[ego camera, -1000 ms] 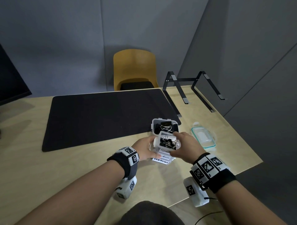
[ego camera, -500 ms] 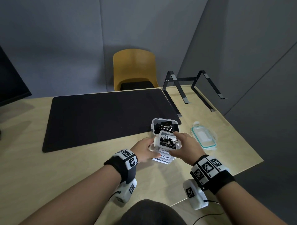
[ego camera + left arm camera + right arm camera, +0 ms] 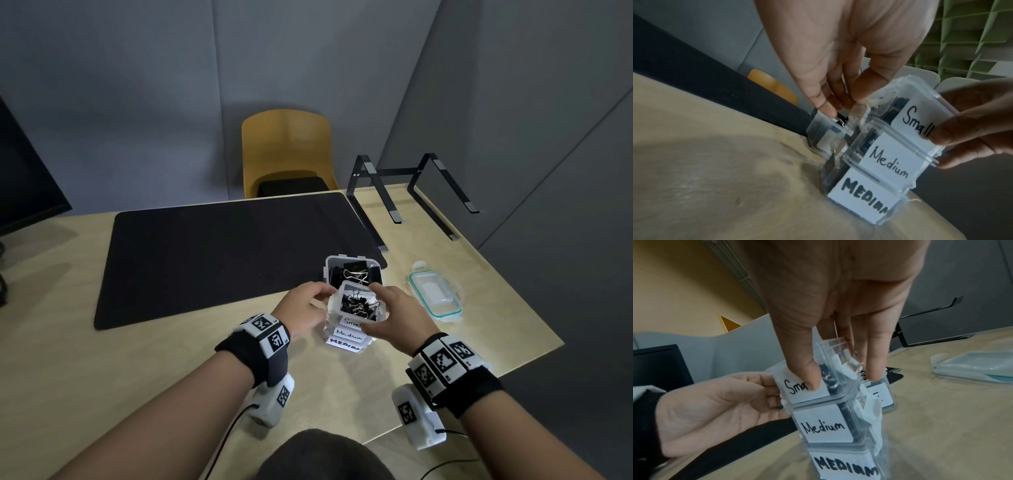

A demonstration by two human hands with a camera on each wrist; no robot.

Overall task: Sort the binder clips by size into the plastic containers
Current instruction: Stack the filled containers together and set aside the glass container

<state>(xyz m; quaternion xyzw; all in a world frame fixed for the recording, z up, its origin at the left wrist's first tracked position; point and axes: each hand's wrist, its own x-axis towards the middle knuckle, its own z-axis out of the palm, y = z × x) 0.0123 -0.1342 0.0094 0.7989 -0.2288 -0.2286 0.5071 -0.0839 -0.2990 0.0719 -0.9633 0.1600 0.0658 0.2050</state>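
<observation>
Desk (image 3: pixel 137 377) bears upright container stack (image 3: pixel 349 337), labels nearward.

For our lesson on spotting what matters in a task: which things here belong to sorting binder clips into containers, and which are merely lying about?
Belonging to the job:
- stack of three clear plastic labelled containers, held by left hand and right hand
- black metal binder clips
- clear open plastic container behind

Lying about:
- black desk mat
- teal-rimmed clear lid
- black metal laptop stand
- yellow chair
</observation>
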